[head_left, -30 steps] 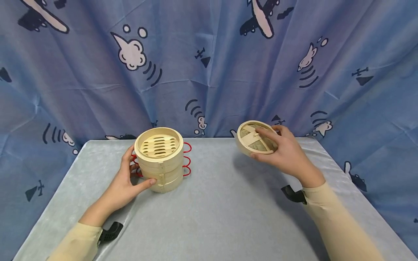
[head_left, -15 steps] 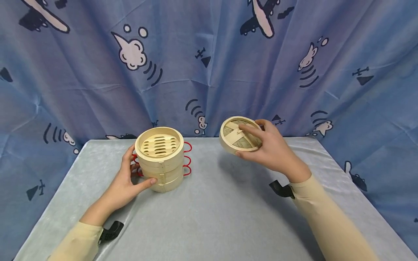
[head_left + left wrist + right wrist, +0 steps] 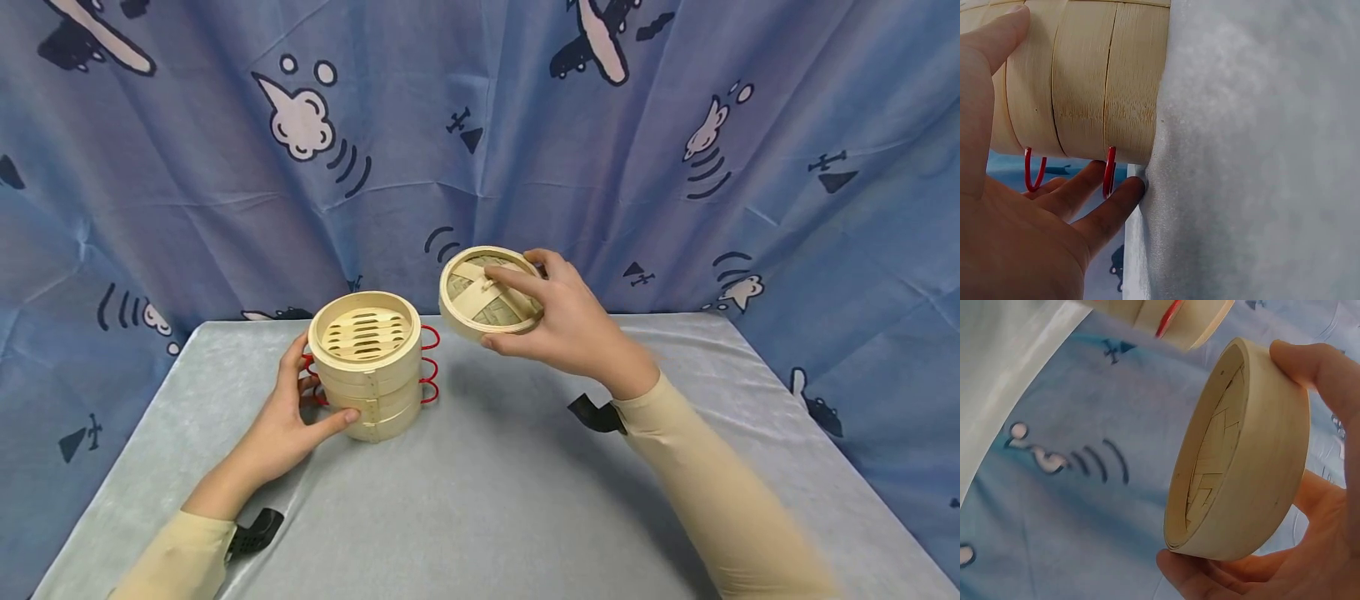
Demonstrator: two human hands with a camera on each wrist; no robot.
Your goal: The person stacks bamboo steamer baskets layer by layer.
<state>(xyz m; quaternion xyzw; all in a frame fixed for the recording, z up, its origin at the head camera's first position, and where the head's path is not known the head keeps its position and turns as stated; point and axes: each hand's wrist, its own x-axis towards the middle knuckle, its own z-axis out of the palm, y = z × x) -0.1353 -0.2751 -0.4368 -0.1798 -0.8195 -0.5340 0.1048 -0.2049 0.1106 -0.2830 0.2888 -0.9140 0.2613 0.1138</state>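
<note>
A stack of round bamboo steamer baskets (image 3: 375, 387) with red side handles stands upright on the left part of the table, its slatted top tier uncovered. My left hand (image 3: 288, 425) holds it from the left, thumb across the front and fingers round the far side. In the left wrist view that thumb (image 3: 1007, 34) lies on the bamboo wall, and the fingers (image 3: 1107, 215) reach past the red handles. Off the table, my right hand (image 3: 573, 321) grips the steamer lid (image 3: 476, 300) by its rim, index finger over the woven top. The lid is tilted, right of the stack and slightly higher.
Pale grey cloth covers the table (image 3: 480, 500). Behind its far edge hangs a blue curtain (image 3: 405, 150) printed with planes and clouds. Each wrist carries a black camera mount, the left one (image 3: 257, 533) close to the tabletop.
My right hand has carried the lid leftward and a little upward, closer to the stack. The left hand and the stacked baskets have stayed in place.
</note>
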